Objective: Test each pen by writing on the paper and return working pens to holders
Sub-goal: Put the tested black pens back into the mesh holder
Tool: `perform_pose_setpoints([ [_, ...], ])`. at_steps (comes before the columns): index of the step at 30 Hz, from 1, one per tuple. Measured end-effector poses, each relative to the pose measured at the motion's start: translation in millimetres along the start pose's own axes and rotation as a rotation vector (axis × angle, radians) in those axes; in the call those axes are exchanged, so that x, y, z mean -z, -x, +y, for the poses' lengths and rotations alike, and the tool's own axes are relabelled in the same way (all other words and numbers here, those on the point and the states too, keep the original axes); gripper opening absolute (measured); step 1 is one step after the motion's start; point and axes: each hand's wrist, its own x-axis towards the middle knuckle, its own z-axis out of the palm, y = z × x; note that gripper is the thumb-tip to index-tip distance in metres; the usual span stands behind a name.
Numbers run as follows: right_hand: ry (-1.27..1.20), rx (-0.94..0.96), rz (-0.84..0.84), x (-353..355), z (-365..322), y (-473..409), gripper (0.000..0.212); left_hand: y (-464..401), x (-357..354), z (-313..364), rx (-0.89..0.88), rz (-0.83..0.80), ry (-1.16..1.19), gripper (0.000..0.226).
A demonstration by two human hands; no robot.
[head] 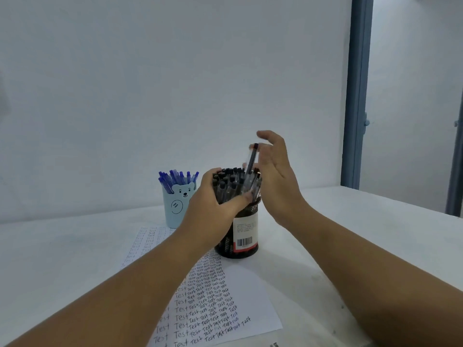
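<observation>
Left hand point(213, 199) fingers grip black pens point(230, 184); right hand point(275, 176) fingers spread

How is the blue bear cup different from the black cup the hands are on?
The bear cup is solid pale blue with a bear face; the black holder is dark mesh with a barcode label. The bear cup holds blue-capped pens; the black holder holds black-capped pens. The bear cup stands untouched, farther back; the left hand grips the black holder's pens. Both stand upright, packed with pens.
</observation>
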Motion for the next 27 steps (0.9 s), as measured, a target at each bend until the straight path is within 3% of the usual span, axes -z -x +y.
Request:
perform_pose_setpoints([
  [2, -0.028, 0.008, 0.043, -0.2, -1.6, 3.5, 0.029, -0.7, 1.1, 2.6, -0.004, 0.016, 0.035, 0.052],
  [5, -0.125, -0.04, 0.001, -1.6, -7.4, 4.6, 0.027, -2.9, 4.3, 4.0, 0.011, -0.008, 0.05, 0.065],
  [9, -0.004, -0.015, -0.119, -4.6, -4.0, 5.0, 0.05, -6.9, 5.0, 3.1, 0.076, -0.075, 0.034, 0.098],
  [14, 0.021, 0.044, -0.086, -6.0, -3.8, 2.4, 0.015, -10.2, 3.3, 13.6, 0.01, -0.04, -0.002, 0.086],
  [18, -0.028, 0.115, -0.08, -4.3, -4.4, -0.6, 0.029, -11.0, 5.3, 20.8, -0.071, 0.033, -0.043, 0.085],
  [20, 0.02, 0.104, -0.101, -5.6, -2.3, -0.3, 0.022, -11.7, 10.0, 18.0, -0.04, 0.036, -0.004, 0.095],
  [23, 0.026, 0.023, -0.139, -7.7, 5.0, 3.1, 0.029, -8.1, 15.8, 10.6, 0.032, -0.019, 0.077, 0.11],
  [27, -0.002, -0.023, -0.226, -5.5, 8.0, 3.7, 0.058, -6.3, 16.8, 6.6, 0.054, -0.061, 0.092, 0.098],
])
